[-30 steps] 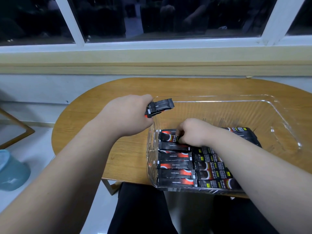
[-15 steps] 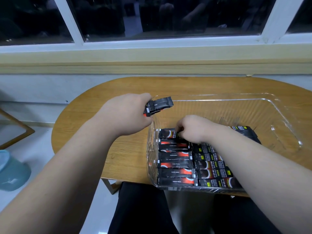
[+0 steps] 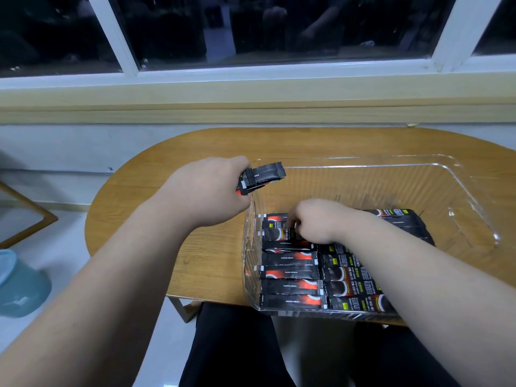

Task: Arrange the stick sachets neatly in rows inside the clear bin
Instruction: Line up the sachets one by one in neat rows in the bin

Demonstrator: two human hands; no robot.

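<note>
Oval wood tbl (image 3: 307,143), dark window (image 3: 321,23), pale floor (image 3: 69,247)

I see the clear bin (image 3: 363,163) set lengthwise at the near edge of the worktop (image 3: 195,247). Black stick sachets (image 3: 290,287) with red swirls lie flat in a row against its left wall. A second row (image 3: 351,275) with yellow print lies just to their right. My left hand (image 3: 203,191) grips a bundle of sachets (image 3: 264,177) above the bin's far-left corner.

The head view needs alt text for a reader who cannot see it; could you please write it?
A person's right hand pinches a black stick sachet at the far end of sachet rows in a clear bin on a wooden table. The left hand grips spare sachets over the bin's far left corner.
</note>
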